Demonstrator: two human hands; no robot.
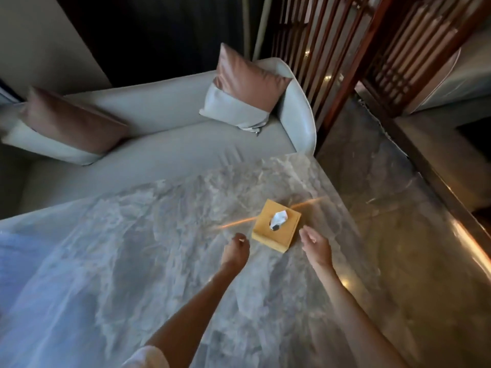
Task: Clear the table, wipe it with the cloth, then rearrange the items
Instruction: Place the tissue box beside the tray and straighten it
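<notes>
A yellow square tissue box with a white tissue poking out of its top stands on the grey marble table, near the table's right edge. My left hand hovers just left of the box, fingers loosely curled and holding nothing. On the other side, my right hand is just right of the box, fingers apart and empty. Neither hand touches the box. No cloth is in view.
A pale grey sofa runs along the table's far side, with a pink-and-grey cushion at its right end and another at its left. A dark wooden lattice screen stands at the back right. Glossy marble floor lies right of the table.
</notes>
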